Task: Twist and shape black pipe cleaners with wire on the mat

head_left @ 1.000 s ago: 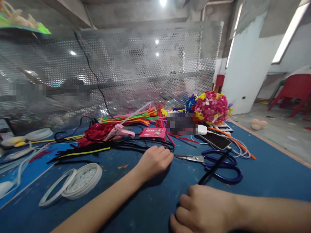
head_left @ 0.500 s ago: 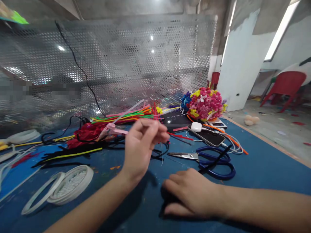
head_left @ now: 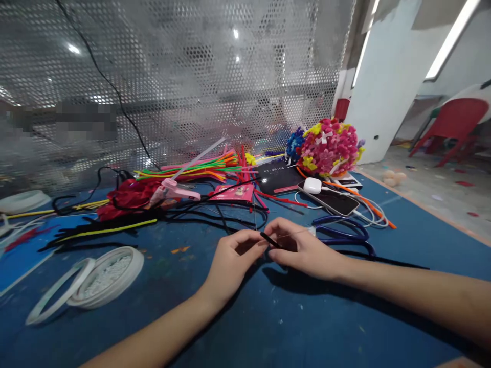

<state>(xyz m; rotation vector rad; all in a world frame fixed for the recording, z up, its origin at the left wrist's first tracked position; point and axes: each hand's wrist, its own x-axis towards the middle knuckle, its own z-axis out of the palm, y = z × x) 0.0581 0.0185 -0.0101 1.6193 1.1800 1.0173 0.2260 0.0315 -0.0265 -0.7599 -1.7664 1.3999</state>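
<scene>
A short black length of pipe cleaner [head_left: 270, 239] pokes out between my two hands, which meet over the blue table. My right hand [head_left: 303, 249] is closed around it, thumb and fingers curled. My left hand [head_left: 237, 260] pinches at its tip with thumb and forefinger; the exact grip is partly hidden. A thin pale thread crosses near the fingertips. Behind my right hand lie blue-handled scissors [head_left: 341, 228], their blades covered by the hand. Another black pipe cleaner stretch [head_left: 395, 261] runs right, past the handles; whether it is the same piece I cannot tell.
A pink glue gun [head_left: 176, 190] lies beyond my left hand, near colourful pipe cleaners [head_left: 192, 171] and red fabric [head_left: 132, 197]. A round container of white beads [head_left: 109, 280] stands left. A phone [head_left: 341, 202], white cable and pink flower ball [head_left: 330, 148] are at back right.
My left hand has come down from above the table, and my right hand has lifted, turned and moved forward. They now meet at the black pipe cleaner. The view has tilted down.
</scene>
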